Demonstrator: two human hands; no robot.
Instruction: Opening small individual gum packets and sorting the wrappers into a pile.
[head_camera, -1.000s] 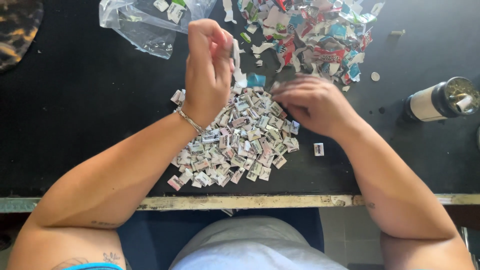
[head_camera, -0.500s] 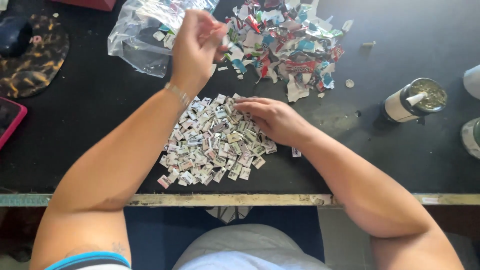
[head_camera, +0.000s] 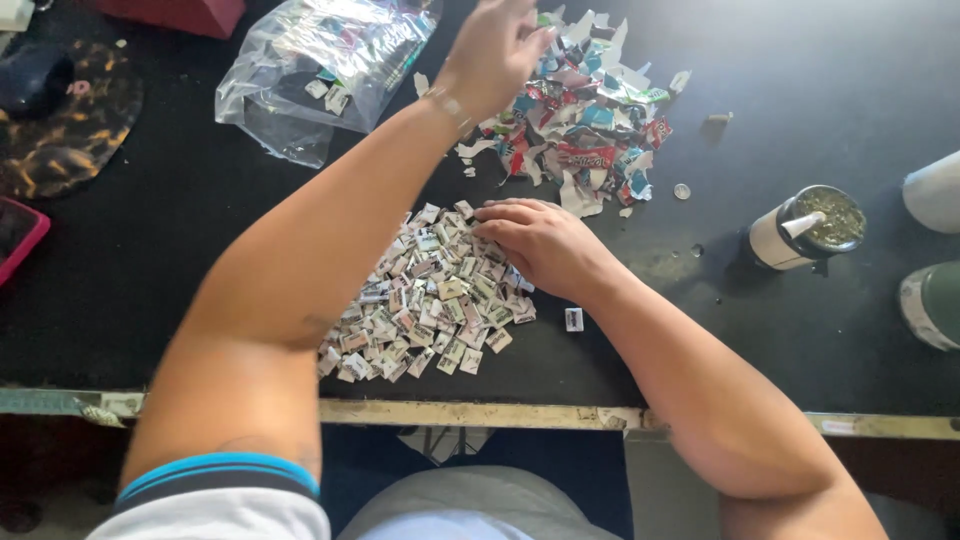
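Note:
My left hand reaches far forward over the near edge of a heap of torn colourful paper scraps, fingers spread, nothing visibly held. My right hand rests flat, fingers together, on the right side of a pile of small folded paper pieces near the table's front edge. One folded piece lies alone just right of that pile. My left forearm crosses over the pile's left part and hides it.
A clear plastic bag holding a few pieces lies at the back left. A cup with a straw stands right, beside two more containers. A mottled brown disc and a red object sit left. The black tabletop ends at a worn front edge.
My left hand has moved forward and to the right, from near the bag to above the torn scraps, and its fingers have spread. My right hand stays on the folded pile.

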